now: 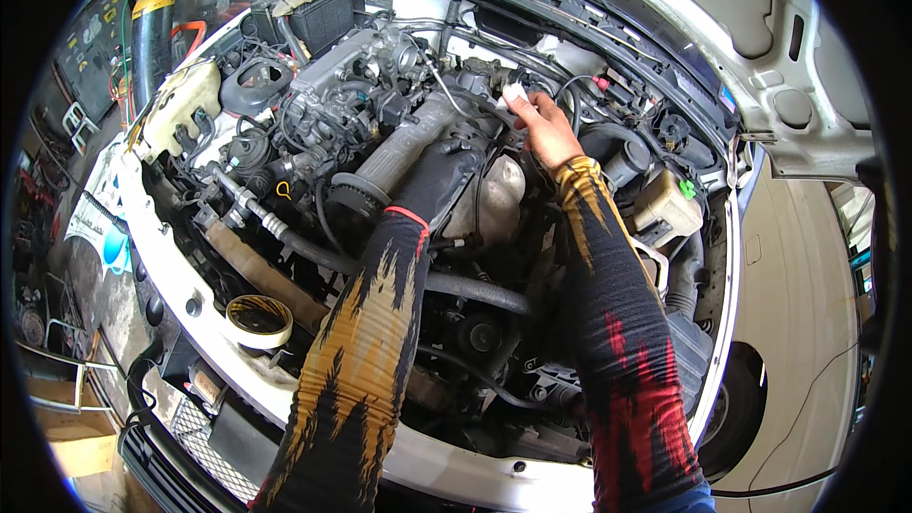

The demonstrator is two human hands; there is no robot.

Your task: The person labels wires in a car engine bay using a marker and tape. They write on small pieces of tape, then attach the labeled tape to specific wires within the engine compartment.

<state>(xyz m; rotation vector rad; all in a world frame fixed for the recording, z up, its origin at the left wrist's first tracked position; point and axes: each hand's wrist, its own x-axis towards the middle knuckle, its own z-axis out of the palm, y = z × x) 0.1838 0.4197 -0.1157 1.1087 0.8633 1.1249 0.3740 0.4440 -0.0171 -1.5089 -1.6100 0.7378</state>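
Both my arms, in patterned sleeves, reach over an open car engine bay. My right hand (551,138) is bare and closed, pinching a small white piece (514,94), perhaps paper or cloth, above the rear of the engine. My left hand (442,171), in a dark glove, rests low beside the ribbed valve cover (404,152); its fingers blend into the dark parts, so their grip is unclear. A pale metal heat shield (499,195) lies between my hands. Beyond the left hand, a thin metal rod (444,88) slants down toward the engine.
A tape roll (258,323) sits on the white front edge of the car. At right stands a plastic reservoir with a green cap (670,199). The raised hood (807,47) hangs at upper right. A yellow-topped gas cylinder (152,28) stands at far left.
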